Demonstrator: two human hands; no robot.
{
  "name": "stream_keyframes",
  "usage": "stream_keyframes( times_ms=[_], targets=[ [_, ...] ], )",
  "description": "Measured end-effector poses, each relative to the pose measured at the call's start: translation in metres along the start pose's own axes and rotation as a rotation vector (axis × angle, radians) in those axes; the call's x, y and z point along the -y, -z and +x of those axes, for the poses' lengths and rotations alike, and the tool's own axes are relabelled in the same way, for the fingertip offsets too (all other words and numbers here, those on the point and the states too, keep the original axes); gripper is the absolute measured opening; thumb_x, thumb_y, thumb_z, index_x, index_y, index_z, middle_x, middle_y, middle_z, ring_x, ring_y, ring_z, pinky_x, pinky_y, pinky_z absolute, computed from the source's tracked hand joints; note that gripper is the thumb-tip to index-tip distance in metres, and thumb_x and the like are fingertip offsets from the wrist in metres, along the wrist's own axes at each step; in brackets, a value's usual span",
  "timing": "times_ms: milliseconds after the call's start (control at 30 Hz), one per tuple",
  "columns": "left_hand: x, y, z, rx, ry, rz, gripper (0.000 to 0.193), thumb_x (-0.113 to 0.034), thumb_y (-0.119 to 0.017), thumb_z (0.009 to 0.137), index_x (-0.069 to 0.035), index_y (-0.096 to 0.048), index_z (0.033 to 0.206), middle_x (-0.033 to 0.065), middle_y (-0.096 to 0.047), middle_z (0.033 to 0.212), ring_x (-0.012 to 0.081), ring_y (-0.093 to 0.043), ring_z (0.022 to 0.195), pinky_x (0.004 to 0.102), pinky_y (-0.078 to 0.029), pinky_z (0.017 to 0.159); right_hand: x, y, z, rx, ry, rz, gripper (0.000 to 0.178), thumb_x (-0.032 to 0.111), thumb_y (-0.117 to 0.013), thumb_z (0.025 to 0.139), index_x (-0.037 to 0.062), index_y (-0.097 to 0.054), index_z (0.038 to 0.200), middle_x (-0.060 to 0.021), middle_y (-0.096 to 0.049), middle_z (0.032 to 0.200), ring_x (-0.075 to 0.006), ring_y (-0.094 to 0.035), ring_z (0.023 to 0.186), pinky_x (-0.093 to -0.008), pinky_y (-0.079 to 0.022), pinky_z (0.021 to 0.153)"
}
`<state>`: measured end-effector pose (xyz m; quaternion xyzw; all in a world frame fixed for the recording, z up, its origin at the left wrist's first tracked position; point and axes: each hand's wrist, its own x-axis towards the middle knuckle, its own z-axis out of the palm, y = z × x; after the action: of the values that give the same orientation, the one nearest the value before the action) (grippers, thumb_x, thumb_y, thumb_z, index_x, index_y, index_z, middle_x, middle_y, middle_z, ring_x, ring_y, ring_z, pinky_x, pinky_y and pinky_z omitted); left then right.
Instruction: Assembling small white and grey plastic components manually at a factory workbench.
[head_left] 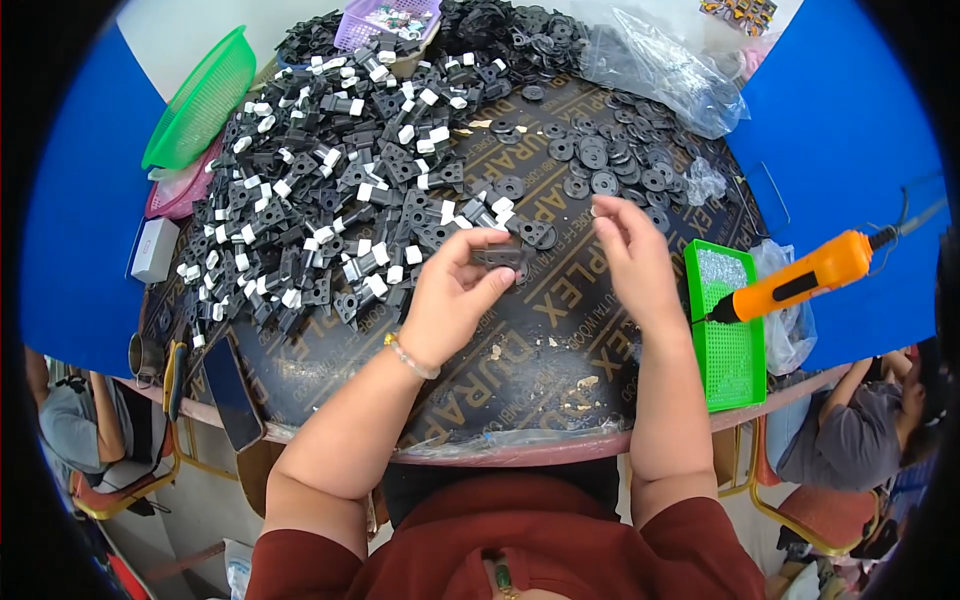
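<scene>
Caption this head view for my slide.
Left hand holding a black part beside heaped black-and-white pieces; right hand near black discs.

Bright light, fisheye bending, black corners

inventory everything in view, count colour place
parts: many, black, white, heaped left
discs: many, black, far right
held part: one, black, centre
baskets: several, green, pink, purple, left and far
box: one, white, left
mug: one, metallic, left
phone: one, dark, left
tray: one, green, right
screwdriver: one, orange, black, over tray
bags: several, clear, right
panels: two, blue, both sides
chairs: several, red, near corners
table: one, dark, centre
co-workers: at least two, grey tops, sides
left hand: one, centre, pinching held part
right hand: one, right of centre
shirt: one, maroon, near edge
</scene>
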<state>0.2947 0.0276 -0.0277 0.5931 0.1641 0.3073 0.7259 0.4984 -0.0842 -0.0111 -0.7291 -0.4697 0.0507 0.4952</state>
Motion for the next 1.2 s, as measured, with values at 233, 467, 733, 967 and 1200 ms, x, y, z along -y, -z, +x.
stream_keyframes(
  times_ms=[233, 467, 733, 967, 1200],
  targets=[
    [0.003, 0.013, 0.006, -0.156, 0.015, -0.249, 0.025, -0.003, -0.063, 0.091, -0.007, -0.052, 0.113, 0.0058, -0.064, 0.101, 0.0155, -0.065, 0.09, 0.029, -0.052, 0.077, -0.04, -0.017, 0.007, 0.092, 0.183, -0.408, 0.043, -0.002, -0.055, 0.087, 0.0022, -0.054, 0.13, -0.0195, -0.057, 0.127, -0.0388, -0.055, 0.113, -0.0438, -0.045, 0.099],
    [-0.003, 0.029, 0.016, -0.304, -0.127, -0.487, 0.027, -0.002, -0.061, 0.093, -0.006, -0.049, 0.117, 0.0066, -0.065, 0.102, 0.0156, -0.063, 0.09, 0.0316, -0.053, 0.077, -0.01, -0.053, 0.003, 0.298, 0.286, -0.361, 0.051, 0.0, -0.061, 0.084, 0.0027, -0.051, 0.134, -0.0171, -0.053, 0.137, -0.0368, -0.05, 0.124, -0.0412, -0.04, 0.107],
    [-0.006, 0.022, 0.01, -0.337, -0.058, -0.507, 0.027, -0.008, -0.06, 0.094, -0.005, -0.056, 0.12, 0.0058, -0.066, 0.103, 0.0163, -0.065, 0.091, 0.032, -0.052, 0.08, 0.028, -0.028, 0.02, 0.312, 0.252, -0.331, 0.031, 0.01, -0.068, 0.083, 0.0017, -0.065, 0.113, -0.0167, -0.065, 0.112, -0.0354, -0.059, 0.108, -0.0411, -0.047, 0.095],
    [0.002, 0.019, 0.01, -0.248, -0.018, -0.55, 0.023, -0.007, -0.059, 0.094, -0.007, -0.055, 0.117, 0.0061, -0.066, 0.102, 0.0171, -0.065, 0.089, 0.0324, -0.053, 0.077, 0.055, -0.009, 0.047, 0.166, 0.17, -0.345, 0.019, 0.01, -0.067, 0.085, 0.0003, -0.067, 0.101, -0.0175, -0.069, 0.096, -0.0344, -0.066, 0.089, -0.0403, -0.052, 0.081],
    [-0.008, 0.027, 0.014, -0.253, -0.026, -0.571, 0.026, -0.007, -0.061, 0.093, -0.006, -0.053, 0.118, 0.0042, -0.064, 0.099, 0.0139, -0.063, 0.087, 0.0311, -0.052, 0.077, 0.067, 0.056, -0.007, 0.339, 0.0, -0.474, 0.011, 0.004, -0.066, 0.084, -0.0008, -0.062, 0.093, -0.0112, -0.067, 0.077, -0.0182, -0.064, 0.069, -0.0313, -0.049, 0.065]
  ],
)
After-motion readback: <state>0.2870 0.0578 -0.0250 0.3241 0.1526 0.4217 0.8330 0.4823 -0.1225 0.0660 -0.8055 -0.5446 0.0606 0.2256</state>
